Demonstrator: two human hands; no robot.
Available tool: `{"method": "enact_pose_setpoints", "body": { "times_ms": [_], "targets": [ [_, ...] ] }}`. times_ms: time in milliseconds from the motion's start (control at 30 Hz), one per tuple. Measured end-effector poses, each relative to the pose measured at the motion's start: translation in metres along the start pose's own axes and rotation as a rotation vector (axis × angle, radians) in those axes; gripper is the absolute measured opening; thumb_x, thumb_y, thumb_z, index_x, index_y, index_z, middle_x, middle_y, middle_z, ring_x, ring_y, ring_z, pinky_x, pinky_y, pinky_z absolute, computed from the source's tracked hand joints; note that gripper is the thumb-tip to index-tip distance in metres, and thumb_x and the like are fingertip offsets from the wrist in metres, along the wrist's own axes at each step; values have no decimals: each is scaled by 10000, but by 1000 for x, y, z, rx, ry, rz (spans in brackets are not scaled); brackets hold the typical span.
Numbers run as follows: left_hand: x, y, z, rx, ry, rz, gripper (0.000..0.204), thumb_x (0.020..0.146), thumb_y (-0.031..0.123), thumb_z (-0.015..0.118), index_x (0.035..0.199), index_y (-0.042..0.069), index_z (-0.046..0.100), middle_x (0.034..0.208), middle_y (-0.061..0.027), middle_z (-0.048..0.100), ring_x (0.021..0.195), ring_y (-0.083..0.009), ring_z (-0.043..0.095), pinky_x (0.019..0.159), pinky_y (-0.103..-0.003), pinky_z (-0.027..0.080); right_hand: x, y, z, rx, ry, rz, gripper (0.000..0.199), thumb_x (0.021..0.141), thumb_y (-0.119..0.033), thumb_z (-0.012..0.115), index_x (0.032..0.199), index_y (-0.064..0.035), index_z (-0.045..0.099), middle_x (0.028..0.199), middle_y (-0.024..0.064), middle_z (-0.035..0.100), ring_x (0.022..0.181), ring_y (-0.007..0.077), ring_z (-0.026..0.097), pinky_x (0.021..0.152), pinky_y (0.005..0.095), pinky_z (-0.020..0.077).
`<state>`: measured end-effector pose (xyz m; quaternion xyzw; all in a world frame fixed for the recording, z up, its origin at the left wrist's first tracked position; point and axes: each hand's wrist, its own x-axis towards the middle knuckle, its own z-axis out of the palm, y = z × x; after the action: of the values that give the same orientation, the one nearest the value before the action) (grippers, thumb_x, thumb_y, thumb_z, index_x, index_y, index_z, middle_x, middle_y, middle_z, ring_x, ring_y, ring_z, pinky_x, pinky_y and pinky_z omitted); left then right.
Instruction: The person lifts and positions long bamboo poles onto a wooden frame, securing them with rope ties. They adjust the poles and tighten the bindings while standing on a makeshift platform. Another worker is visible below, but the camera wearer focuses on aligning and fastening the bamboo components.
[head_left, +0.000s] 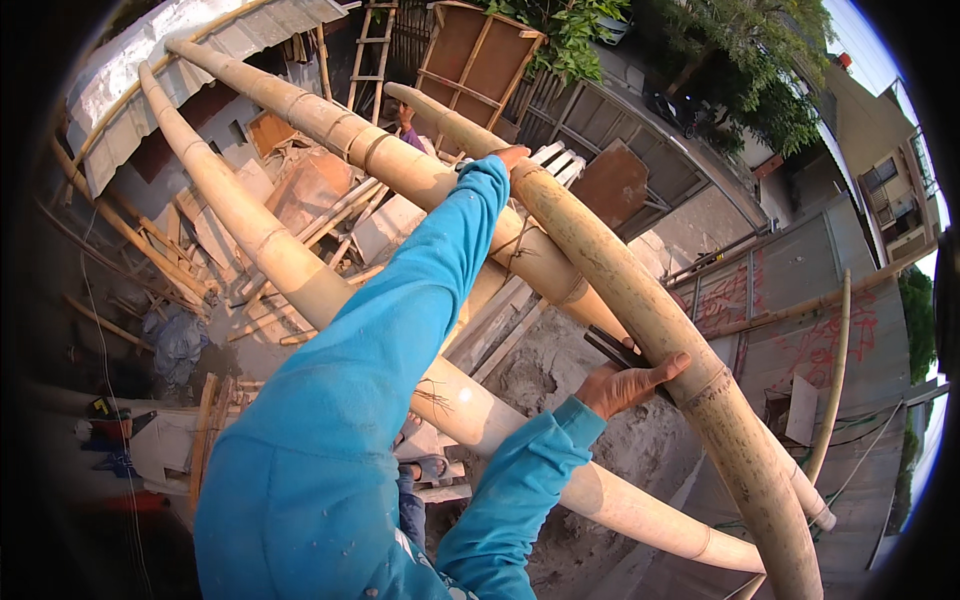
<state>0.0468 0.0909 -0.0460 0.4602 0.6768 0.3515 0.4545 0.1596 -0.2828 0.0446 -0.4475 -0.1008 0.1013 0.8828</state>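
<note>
A thick, tan bamboo pole (605, 260) slants from the upper middle down to the lower right. My left hand (511, 157), at the end of the stretched arm, closes on its upper part; most of the fingers are hidden. Lower down, my right hand (632, 386) grips the same pole from its near side, thumb laid against the bamboo. Pressed between that palm and the pole is a dark tool (612, 348) with two narrow bars sticking out; its kind is unclear. Beneath runs a second bamboo pole (300, 108), bound with a thin tie, and a third, lower bamboo pole (270, 245).
Another person's hand (405, 115) shows behind the poles at the top. Loose boards and timber (310, 190) lie below on the left. A sandalled foot (430, 466) is beneath my arms. Metal sheet fencing (800, 320) stands at right, a corrugated roof (150, 110) at upper left.
</note>
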Motion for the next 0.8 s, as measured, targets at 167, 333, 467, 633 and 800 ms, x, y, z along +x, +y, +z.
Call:
{"method": "enact_pose_setpoints", "body": {
  "times_ms": [167,333,467,633,800],
  "targets": [
    [33,-27,25,-405,-72,-147,754,798,542,666,1271,-30,538,1241,-189,581,1064,-287,593,955,-391,466,1,3,-2,33,-5,12,879,754,-650,732,1346,-80,419,1224,83,505,1072,193,517,730,338,468],
    [60,-30,27,-667,-68,-161,680,794,471,729,1248,-2,552,1184,-156,611,977,-252,629,907,-388,492,-2,-12,-5,21,-52,-85,947,746,-740,681,1380,-106,375,1255,84,473,1088,195,499,726,328,461],
    [20,-16,18,-806,-213,-95,652,800,455,753,1247,25,552,1172,-131,621,981,-234,634,905,-391,495,16,-48,-26,86,13,-166,850,765,-701,688,1300,-85,450,1147,94,528,1031,175,521,699,323,440],
    [-98,45,-37,-893,-446,13,661,808,514,745,1245,65,536,1181,-97,608,1067,-216,598,941,-431,474,26,-103,-48,117,-88,-234,865,727,-751,689,1200,-54,493,1025,85,581,757,142,585,511,246,417],
    [-232,78,-111,-1005,-704,126,730,813,588,714,1266,60,493,1210,-146,558,1124,-298,575,970,-541,470,52,-148,-92,141,-52,-321,884,794,-796,554,1228,-28,489,995,108,609,689,114,593,470,218,431]
  ]
}}
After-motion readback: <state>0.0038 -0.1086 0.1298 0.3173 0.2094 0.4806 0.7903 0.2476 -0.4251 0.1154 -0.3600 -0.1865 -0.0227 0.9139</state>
